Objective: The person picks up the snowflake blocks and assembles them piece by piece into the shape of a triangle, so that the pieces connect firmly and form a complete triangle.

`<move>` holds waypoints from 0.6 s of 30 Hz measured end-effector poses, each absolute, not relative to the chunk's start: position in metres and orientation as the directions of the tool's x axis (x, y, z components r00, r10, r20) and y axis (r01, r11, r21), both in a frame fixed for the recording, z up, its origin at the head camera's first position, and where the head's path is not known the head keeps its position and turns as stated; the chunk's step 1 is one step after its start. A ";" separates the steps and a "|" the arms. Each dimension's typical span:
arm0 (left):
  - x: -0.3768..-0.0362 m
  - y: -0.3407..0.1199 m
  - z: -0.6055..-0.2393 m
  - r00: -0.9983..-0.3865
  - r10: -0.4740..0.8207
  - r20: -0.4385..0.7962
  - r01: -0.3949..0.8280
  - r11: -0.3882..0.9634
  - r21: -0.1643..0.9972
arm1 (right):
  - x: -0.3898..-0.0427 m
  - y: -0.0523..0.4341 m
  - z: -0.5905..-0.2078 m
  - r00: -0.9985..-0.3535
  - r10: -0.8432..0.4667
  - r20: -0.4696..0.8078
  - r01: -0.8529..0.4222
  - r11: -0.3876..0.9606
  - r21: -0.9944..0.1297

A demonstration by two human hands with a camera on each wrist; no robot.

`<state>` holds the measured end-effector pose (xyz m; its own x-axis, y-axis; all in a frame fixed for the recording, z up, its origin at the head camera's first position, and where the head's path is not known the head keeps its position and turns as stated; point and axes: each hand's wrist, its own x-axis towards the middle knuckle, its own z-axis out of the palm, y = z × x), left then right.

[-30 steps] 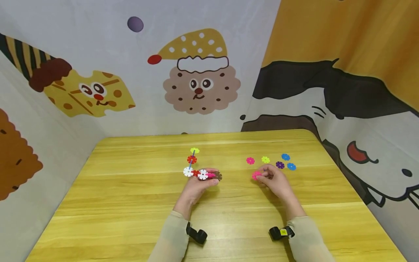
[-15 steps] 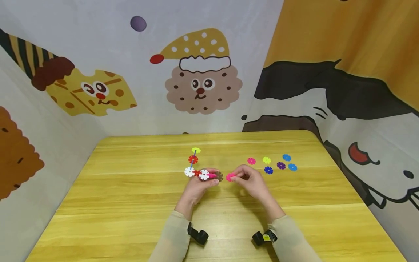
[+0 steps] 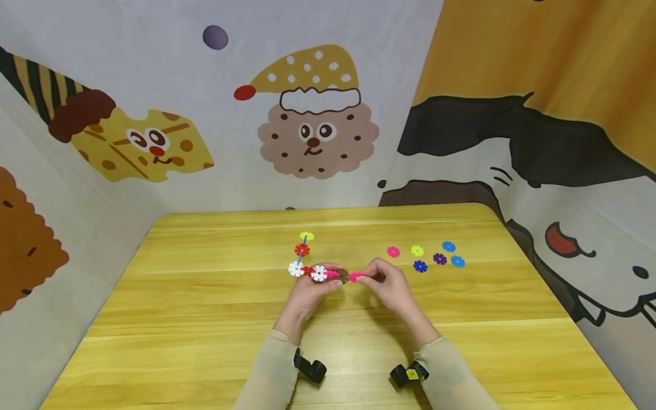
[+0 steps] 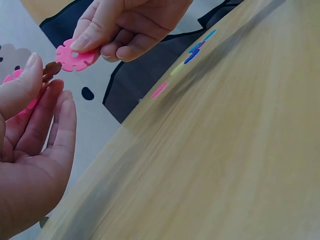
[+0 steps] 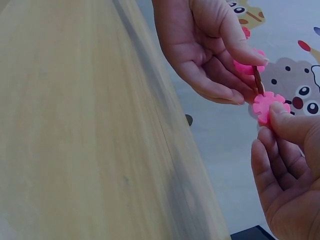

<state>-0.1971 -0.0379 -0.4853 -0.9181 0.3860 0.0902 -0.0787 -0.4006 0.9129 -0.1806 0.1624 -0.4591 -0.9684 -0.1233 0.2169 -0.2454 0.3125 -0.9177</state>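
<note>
No writing is readable anywhere. The right hand (image 3: 386, 283) has moved left since a second ago, away from the loose discs (image 3: 420, 266). Its fingers (image 4: 95, 30) pinch a pink notched disc (image 4: 75, 55), which now touches the brown disc (image 3: 343, 276) ending the chain of joined discs (image 3: 312, 272) that the left hand (image 3: 310, 290) grips above the desk (image 3: 205, 319).
</note>
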 end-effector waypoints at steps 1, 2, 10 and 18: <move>-0.197 -0.038 -0.486 -0.919 0.384 0.091 -0.078 -0.403 0.912 | -0.181 0.162 -0.459 -0.968 -0.123 0.218 -0.246 0.310 -0.918; -0.197 -0.038 -0.486 -0.920 0.382 0.091 -0.077 -0.404 0.912 | -0.181 0.161 -0.459 -0.968 -0.122 0.218 -0.246 0.308 -0.919; -0.195 -0.037 -0.487 -0.930 0.354 0.100 -0.073 -0.444 0.893 | -0.180 0.157 -0.461 -0.969 -0.103 0.227 -0.247 0.288 -0.925; -0.194 -0.036 -0.487 -0.936 0.337 0.106 -0.061 -0.452 0.890 | -0.178 0.156 -0.460 -0.974 -0.081 0.214 -0.228 0.287 -0.930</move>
<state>-0.1937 -0.0359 -0.4873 -0.9355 0.3369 0.1063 -0.0615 -0.4516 0.8901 -0.1784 0.1557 -0.4599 -0.9735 -0.0814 0.2137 -0.2282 0.2866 -0.9305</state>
